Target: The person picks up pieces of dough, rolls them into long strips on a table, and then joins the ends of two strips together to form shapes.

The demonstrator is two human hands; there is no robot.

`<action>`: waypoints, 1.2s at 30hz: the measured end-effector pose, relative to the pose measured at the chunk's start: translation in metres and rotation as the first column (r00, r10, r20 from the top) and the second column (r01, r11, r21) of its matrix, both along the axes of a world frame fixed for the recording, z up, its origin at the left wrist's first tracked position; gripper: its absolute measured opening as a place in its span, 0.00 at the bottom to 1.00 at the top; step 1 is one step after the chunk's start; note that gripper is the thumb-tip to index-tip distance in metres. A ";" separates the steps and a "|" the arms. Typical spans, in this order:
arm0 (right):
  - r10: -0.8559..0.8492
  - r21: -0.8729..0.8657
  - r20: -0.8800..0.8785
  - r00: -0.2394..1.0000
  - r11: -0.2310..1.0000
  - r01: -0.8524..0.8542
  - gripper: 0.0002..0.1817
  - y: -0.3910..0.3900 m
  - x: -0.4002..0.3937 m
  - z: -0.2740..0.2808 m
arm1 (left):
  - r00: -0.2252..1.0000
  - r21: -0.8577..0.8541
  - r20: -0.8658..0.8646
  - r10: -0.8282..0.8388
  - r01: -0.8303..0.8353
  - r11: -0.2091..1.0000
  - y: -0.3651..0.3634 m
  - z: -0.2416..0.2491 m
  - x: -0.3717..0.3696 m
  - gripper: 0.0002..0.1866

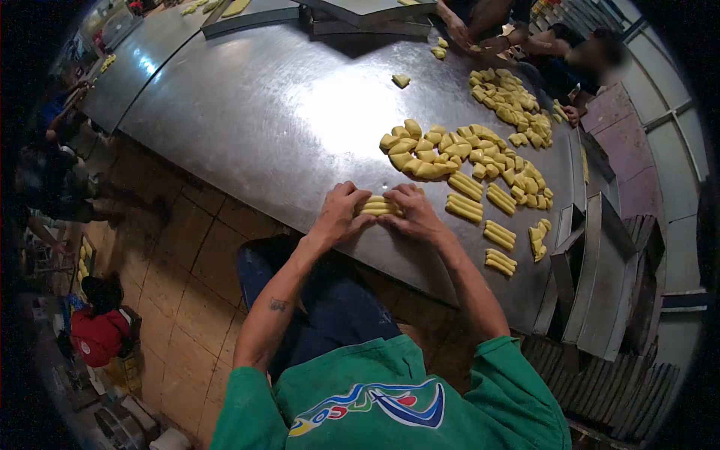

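Near the front edge of the metal table [247,150], a bundle of yellow dough strips [379,205] lies between my two hands. My left hand [342,213] grips its left end, fingers curled over the top. Around the right end, my right hand [412,211] is closed, with the thumb near the other thumb. To the right sit several grooved dough bundles, one of them [464,208] close to my right hand. Beyond them spreads a large curved pile of cut dough pieces [450,146].
Metal trays [255,18] rest at the far edge. Another dough pile [512,105] and co-workers' hands [469,34] are at the far right. Long metal pans [596,262] stand along the right edge. A person in red [97,334] is at the lower left.
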State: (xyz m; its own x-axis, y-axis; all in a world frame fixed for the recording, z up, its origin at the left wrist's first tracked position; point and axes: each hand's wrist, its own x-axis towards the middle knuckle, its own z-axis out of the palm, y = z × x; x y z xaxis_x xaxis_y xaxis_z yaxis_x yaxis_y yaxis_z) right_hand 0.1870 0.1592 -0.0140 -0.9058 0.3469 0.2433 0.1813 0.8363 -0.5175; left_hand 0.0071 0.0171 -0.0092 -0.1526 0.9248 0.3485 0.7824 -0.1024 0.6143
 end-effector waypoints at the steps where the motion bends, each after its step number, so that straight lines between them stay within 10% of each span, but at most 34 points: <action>1: 0.006 -0.023 0.047 0.999 1.000 -0.005 0.26 0.001 -0.001 0.001 | 0.999 -0.080 0.048 0.001 0.003 0.997 0.001 -0.002 -0.001 0.30; 10: -0.031 0.100 0.222 0.975 0.995 0.009 0.19 -0.006 0.020 0.029 | 0.983 -0.292 0.178 -0.046 0.097 0.951 0.001 0.017 -0.005 0.18; 15: -0.151 -0.417 0.048 0.987 0.895 0.158 0.14 -0.030 0.046 0.031 | 0.900 -0.308 0.431 0.061 0.083 0.948 -0.021 0.024 0.012 0.17; 17: -0.276 -0.707 0.041 0.960 0.672 0.223 0.13 -0.039 0.048 0.021 | 0.910 -0.274 0.405 0.091 0.025 0.962 -0.021 0.023 0.017 0.17; 26: -0.429 -0.733 0.118 0.896 0.571 0.370 0.17 -0.036 0.032 0.023 | 0.732 -0.425 0.657 0.183 0.159 0.891 -0.006 0.042 0.015 0.19; 29: -0.398 -0.940 0.015 0.917 0.307 0.148 0.18 -0.041 0.023 0.025 | 0.132 -0.324 0.945 0.298 0.303 0.896 -0.009 0.068 0.015 0.18; 32: -0.394 -0.999 0.004 0.919 -0.044 -0.014 0.16 -0.059 0.014 0.061 | -0.005 -0.295 0.952 0.307 0.257 0.920 -0.015 0.052 0.008 0.18; 36: -0.436 -0.954 0.027 0.900 0.258 0.154 0.15 -0.057 0.018 0.067 | 0.065 -0.386 0.922 0.381 0.224 0.895 -0.026 0.056 0.010 0.18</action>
State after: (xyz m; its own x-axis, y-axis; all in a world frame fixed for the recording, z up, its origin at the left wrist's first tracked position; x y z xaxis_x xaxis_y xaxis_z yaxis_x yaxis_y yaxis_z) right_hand 0.2048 0.1026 0.0533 -0.6623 0.6940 -0.2823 0.0802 -0.3090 -0.9477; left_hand 0.0175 -0.0093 0.0463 -0.1412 0.8504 -0.5068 -0.5692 0.3491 0.7444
